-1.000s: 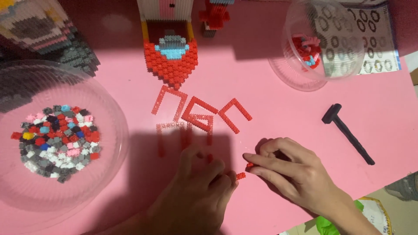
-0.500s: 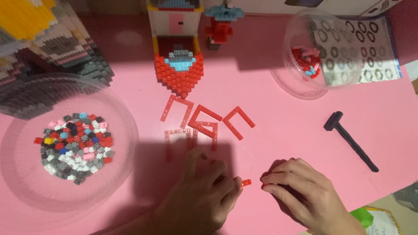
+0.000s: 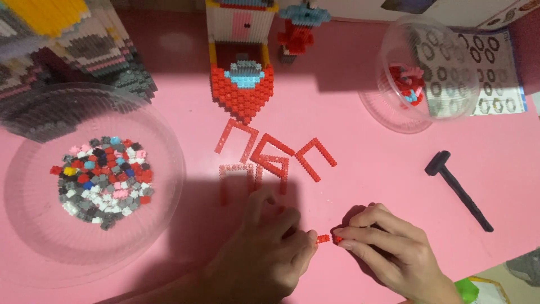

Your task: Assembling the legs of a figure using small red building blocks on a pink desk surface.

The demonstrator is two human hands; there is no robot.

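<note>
Red small brick piece [image 3: 323, 238] sits low and centre-right in the frame on the pink table [image 3: 371, 169], pinched between fingertips of the left hand [image 3: 264, 256] and right hand [image 3: 388, 250]. Red L-shaped brick strips [image 3: 270, 155] lie just above; a clear bowl of mixed bricks [image 3: 98, 180] at left, a black hammer [image 3: 458, 188] at right.
</note>
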